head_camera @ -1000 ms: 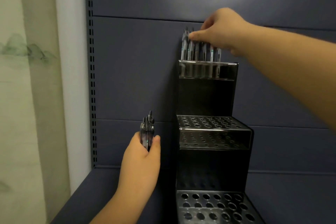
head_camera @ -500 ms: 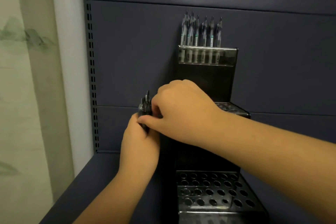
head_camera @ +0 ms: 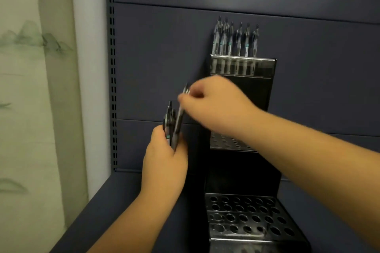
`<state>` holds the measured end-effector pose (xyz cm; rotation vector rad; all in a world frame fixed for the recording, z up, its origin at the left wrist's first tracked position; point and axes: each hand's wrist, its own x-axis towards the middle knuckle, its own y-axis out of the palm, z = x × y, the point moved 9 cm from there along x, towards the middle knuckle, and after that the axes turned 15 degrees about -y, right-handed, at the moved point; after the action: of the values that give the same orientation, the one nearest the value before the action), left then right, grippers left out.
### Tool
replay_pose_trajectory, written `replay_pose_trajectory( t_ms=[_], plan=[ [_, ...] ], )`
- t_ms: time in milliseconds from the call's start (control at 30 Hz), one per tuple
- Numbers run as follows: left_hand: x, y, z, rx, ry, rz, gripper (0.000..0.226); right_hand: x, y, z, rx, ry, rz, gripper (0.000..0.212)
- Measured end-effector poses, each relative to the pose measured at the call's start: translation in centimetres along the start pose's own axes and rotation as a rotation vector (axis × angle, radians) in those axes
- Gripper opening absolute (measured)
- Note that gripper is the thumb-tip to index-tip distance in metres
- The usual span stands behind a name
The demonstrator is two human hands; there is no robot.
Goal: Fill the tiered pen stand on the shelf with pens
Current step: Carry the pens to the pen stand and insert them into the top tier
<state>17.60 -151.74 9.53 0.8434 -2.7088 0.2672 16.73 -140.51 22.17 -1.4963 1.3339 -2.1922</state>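
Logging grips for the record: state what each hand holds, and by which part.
Left hand grips the pen bundle by its lower ends. Right hand pinches a single pen near its top.

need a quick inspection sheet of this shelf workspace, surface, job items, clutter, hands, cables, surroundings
surface: dark blue metal shelf, bare where visible.
job's things: black three-tiered perforated pen stand; a row of clear-barrelled pens stands upright in the top tier; the visible holes of the middle and bottom tiers are unfilled.
clutter: nothing seen.
hands: left hand grips a bundle of pens upright; right hand pinches a single pen, tilted, its lower end at the bundle.
cables: nothing seen.
surroundings: dark blue back panel, slotted upright rail, pale wall hanging with a green landscape print on the left.
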Motion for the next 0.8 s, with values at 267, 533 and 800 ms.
replay_pose_trajectory(
  t_ms=[267, 533, 800],
  plan=[
    [1.1, 0.7, 1.8, -0.043, -0.099, 0.01, 0.011, 2.0, -12.2, -5.7, 0.299, 0.074, -0.534, 0.025],
    [0.7, 1.9, 2.4, -0.269, -0.149, 0.143, 0.022, 2.6, -18.7, -10.7, 0.122, 0.106, -0.655, 0.018],
    [0.5, 1.7, 2.1, -0.276, -0.141, 0.156, 0.003, 5.8, -17.4, -12.8, 0.096, 0.176, -0.463, 0.023]
  ],
)
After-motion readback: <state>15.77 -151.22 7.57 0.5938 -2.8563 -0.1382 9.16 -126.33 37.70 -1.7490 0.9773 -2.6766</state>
